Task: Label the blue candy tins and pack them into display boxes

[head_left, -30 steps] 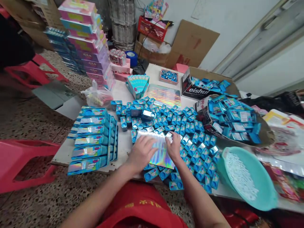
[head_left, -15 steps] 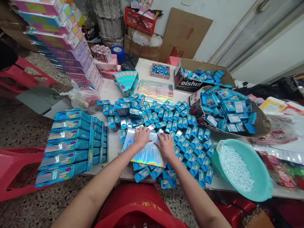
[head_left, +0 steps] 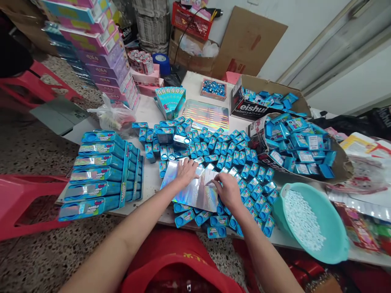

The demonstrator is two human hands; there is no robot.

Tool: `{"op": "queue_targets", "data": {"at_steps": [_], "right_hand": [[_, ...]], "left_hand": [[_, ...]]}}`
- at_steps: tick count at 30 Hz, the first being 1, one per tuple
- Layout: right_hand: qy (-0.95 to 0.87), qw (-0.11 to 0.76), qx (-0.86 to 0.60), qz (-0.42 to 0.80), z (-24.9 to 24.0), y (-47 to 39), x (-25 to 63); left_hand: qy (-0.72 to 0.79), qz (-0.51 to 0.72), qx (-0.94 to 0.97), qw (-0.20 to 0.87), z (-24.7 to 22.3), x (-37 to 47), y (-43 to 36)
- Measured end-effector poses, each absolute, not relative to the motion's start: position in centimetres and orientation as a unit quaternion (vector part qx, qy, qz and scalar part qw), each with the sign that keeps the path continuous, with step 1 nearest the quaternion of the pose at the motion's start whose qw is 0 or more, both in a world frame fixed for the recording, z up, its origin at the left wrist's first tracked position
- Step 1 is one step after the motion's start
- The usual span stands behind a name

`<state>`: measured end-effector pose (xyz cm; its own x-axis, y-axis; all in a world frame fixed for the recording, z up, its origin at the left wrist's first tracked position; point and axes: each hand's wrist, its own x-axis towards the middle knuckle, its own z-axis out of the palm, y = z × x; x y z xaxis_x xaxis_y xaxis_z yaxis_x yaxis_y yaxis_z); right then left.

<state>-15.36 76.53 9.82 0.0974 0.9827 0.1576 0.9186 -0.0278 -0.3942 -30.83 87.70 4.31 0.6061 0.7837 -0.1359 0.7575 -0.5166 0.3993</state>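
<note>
A shiny holographic sheet (head_left: pixel 189 193) lies tilted on top of several small blue boxes (head_left: pixel 227 150). My left hand (head_left: pixel 185 173) rests on its upper part with the fingers spread. Over the sheet's right side, my right hand (head_left: pixel 227 189) is closed in a pinch, thumb and forefinger together. What is between these fingertips, if anything, is too small to make out. The blue boxes stand close together around and beneath the sheet, many upright. A second holographic sheet (head_left: pixel 207 116) with strip-like marks lies farther back on the table.
Blue display packs (head_left: pixel 97 175) stand at the left. At the right are a turquoise basin (head_left: pixel 339 228) of small white pieces and cardboard cartons (head_left: pixel 250 110) of blue packets. A tall stack of coloured boxes (head_left: pixel 104 59) rises at the back left, near a red stool (head_left: pixel 27 203).
My right hand has lifted slightly and shifted right, its fingers going from laid on the sheet to a pinch. My left hand stays on the sheet. The whole view has shifted a little.
</note>
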Motion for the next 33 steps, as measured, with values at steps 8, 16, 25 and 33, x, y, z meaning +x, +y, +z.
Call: {"op": "queue_targets", "data": {"at_steps": [8,16,25,33], "right_hand": [[-0.619,0.319,-0.690,0.196,19.6,76.3,-17.2],[-0.538,0.452,-0.613,0.361,21.2,80.6,-26.6],[-0.571,0.448,-0.586,0.359,19.9,92.6,-41.7],[-0.547,0.426,-0.653,0.304,16.9,96.1,-44.7]], "left_hand": [[0.365,0.319,0.653,0.582,11.1,-32.0,83.9],[0.493,0.373,0.607,0.499,20.4,-41.6,81.7],[0.591,0.304,0.676,0.318,22.9,-57.9,91.8],[0.573,0.275,0.684,0.358,19.4,-60.3,96.6]]}}
